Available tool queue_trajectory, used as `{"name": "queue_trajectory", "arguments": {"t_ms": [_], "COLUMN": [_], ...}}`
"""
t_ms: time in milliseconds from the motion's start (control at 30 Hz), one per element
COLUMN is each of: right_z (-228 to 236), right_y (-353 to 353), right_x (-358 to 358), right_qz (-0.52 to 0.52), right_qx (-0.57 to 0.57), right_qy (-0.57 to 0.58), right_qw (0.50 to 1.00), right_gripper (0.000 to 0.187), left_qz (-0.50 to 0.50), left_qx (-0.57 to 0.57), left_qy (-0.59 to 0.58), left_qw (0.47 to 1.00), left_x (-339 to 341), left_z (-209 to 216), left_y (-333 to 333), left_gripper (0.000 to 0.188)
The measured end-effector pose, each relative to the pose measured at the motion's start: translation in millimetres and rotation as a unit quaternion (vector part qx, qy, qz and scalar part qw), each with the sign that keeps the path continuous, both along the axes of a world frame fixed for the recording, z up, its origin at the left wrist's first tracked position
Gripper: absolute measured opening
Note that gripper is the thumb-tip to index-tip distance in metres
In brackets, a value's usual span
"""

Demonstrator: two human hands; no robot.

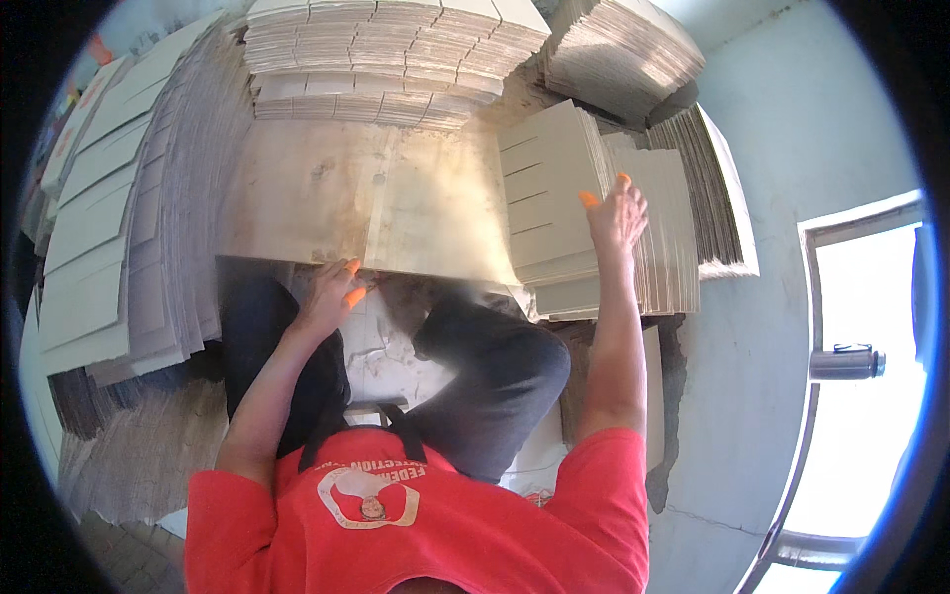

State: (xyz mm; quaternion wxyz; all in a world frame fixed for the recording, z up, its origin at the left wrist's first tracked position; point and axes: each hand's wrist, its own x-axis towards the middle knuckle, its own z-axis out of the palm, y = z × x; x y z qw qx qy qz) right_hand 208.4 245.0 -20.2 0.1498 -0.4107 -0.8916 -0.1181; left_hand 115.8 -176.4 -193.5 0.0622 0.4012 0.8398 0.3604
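Observation:
A worn tan work surface with a seam down its middle lies in front of me, over my knees. My left hand is at its near edge, with orange covers on the thumb and a fingertip. Those two tips are spread apart with nothing visible between them; the other fingers are partly hidden. At the right, my right hand is over the edge of a leaning stack of slotted cardboard sheets. Its orange-tipped thumb and forefinger are apart. Whether it touches a sheet, I cannot tell.
Tall piles of slotted cardboard line the left side. Bundled cardboard stacks stand along the far edge, with another pile at the far right. Beyond the right-hand stacks, a pale wall meets a bright window holding a metal flask.

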Motion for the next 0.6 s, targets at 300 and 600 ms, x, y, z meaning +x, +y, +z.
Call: {"name": "queue_trajectory", "arguments": {"t_ms": [300,600], "right_z": [-38.0,51.5], "right_y": [73.0,15.0], "right_x": [-6.3,15.9], "right_qz": [-0.012,0.130], "right_qx": [-0.021,-0.047], "right_qy": [-0.009,0.561], "right_qw": [1.000,0.816], "right_gripper": [0.049,0.016], "left_qz": [0.036,0.101], "left_qx": [0.005,0.101], "left_qy": [0.017,0.088], "left_qw": [0.999,0.986], "left_x": [-11.3,-76.1], "left_z": [-16.6,37.9], "left_y": [-17.6,29.9], "left_gripper": [0.043,0.034]}}
